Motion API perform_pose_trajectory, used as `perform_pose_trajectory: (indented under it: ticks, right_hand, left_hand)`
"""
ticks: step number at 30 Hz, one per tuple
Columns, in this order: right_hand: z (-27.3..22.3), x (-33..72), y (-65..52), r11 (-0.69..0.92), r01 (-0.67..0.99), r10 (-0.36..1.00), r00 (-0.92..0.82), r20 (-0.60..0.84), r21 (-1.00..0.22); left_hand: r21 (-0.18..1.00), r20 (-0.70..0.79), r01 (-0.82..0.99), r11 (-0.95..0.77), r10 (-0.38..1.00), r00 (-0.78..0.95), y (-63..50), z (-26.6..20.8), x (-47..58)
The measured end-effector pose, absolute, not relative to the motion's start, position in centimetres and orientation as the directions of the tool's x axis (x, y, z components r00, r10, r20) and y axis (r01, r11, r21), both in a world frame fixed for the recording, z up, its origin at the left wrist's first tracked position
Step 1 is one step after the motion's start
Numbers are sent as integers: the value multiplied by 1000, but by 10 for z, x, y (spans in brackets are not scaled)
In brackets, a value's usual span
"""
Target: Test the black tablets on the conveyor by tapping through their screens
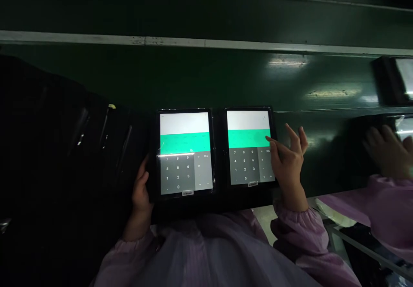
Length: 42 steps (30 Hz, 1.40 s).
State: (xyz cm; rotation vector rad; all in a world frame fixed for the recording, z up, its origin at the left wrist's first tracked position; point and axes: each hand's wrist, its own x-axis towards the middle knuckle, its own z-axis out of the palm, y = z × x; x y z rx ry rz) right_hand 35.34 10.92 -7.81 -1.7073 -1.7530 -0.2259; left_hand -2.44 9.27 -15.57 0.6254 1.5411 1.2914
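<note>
Two tablets lie side by side in front of me, both lit with a calculator screen. My left hand (141,188) grips the left edge of the left tablet (177,173), its fingers partly hidden behind that edge. Over the right side of the right tablet (244,168) is my right hand (289,160), holding nothing. Its index fingertip is at the green band of the screen, while the other fingers are spread and raised. A few small symbols show at the top right of the right tablet's display. Each tablet has a small white label at its bottom edge.
A dark green workbench (193,76) runs across, with a pale strip (180,42) along it. Dark objects stand in a row (93,136) at left. At right, another person's blurred hand (387,151) is beside a dark-framed device (371,128); another device (389,78) lies beyond.
</note>
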Motion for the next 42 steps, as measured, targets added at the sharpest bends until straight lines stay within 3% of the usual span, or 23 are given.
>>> perform_pose_trajectory:
  ticks: [4, 9, 18, 22, 25, 31, 38, 42]
  right_hand:
    - [-71, 345, 104, 168, 945, 792, 40, 609, -281]
    - [-69, 317, 94, 290, 912, 841, -99, 532, -288]
    - [-73, 294, 93, 325, 904, 871, -171, 461, -278]
    - [-73, 316, 99, 213, 937, 842, -32, 538, -278]
    - [-75, 338, 106, 116, 953, 792, 82, 605, -281]
    - [-79, 339, 111, 111, 967, 789, 55, 612, -229]
    - [-79, 339, 111, 80, 929, 807, 151, 570, -360]
    - [-76, 340, 112, 108, 929, 829, 113, 548, -355]
  left_hand:
    - [930, -362, -217, 297, 841, -402, 94, -155, -24]
    - [948, -316, -168, 269, 849, -423, 94, -156, -23]
    - [944, -329, -158, 288, 837, -437, 94, -156, -23]
    - [926, -377, -195, 322, 814, -443, 94, -159, -25]
    - [943, -333, -154, 296, 830, -447, 94, -161, -26]
    - [937, -347, -130, 323, 835, -426, 92, -163, -28]
    - [918, -397, -160, 364, 807, -438, 94, -160, -26]
    - [921, -390, -169, 352, 834, -389, 89, -158, -22]
